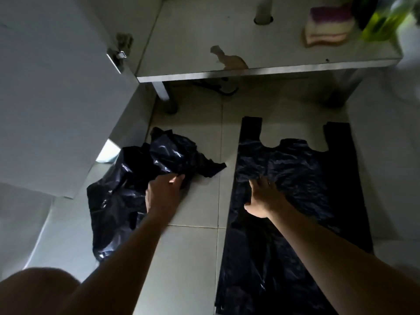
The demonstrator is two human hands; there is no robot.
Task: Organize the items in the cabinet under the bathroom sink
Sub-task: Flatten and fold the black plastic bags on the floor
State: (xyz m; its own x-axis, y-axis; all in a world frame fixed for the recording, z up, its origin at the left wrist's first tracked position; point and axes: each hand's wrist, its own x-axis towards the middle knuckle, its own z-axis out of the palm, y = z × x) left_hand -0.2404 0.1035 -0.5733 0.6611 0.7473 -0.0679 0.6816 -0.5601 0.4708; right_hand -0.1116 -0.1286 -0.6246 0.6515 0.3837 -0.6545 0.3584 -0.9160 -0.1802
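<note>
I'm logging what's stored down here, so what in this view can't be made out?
Head view only.
1. Green bottle: blurred, cut off by the top edge; label unreadable.
2. Dark object under the cabinet floor: shadowed, partly hidden by the floor's front edge.
3. Crumpled bag, gripped by the left hand: folds hide any contents.
4. Flat bag under the right hand: near end cut off by the bottom edge.

A home bathroom: tiled floor (pixel 195 246), open under-sink cabinet (pixel 227 71) with drainpipe (pixel 263 7) and sponges (pixel 327 26).
</note>
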